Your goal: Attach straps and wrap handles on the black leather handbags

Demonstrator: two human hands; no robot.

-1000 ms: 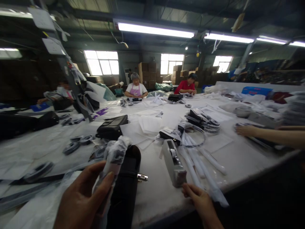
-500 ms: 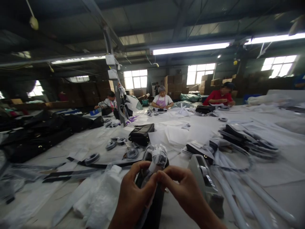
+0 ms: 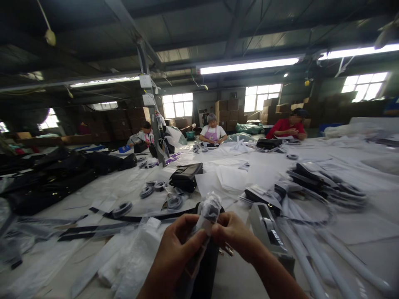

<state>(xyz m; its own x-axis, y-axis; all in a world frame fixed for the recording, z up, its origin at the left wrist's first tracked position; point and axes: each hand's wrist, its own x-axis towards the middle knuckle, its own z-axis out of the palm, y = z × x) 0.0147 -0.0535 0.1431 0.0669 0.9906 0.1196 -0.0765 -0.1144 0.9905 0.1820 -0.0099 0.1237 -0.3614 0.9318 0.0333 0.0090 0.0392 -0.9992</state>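
I have the bundle [image 3: 210,211], in its clear wrapping, to the left of the dispenser [image 3: 270,236], over a black bag [image 3: 205,276]; I cannot tell whether the two touch. My left grip [image 3: 176,247] is clamped on the bundle, thumb on its near face. My right grip [image 3: 235,232] has its fingertips drawn in against the bundle's right side; whether they pinch film, tape or nothing, I cannot tell from here.

The wrapping worries me most. It looks loose and crumpled at the top, so too light a press could let it spring open, while a hard pull might tear the film. Squeezing more with the left could shift the contents.

Just left of the dispenser, close under my right grip, a metal clasp [image 3: 229,250] might snag the film if I lowered the bundle carelessly. My right forearm lies near the dispenser, so swinging it outward could knock that into the tubes [image 3: 307,257] on its right. Well left of the dispenser, loose plastic [image 3: 137,253] on the tabletop [image 3: 238,277] could cling to my left forearm and get dragged along.
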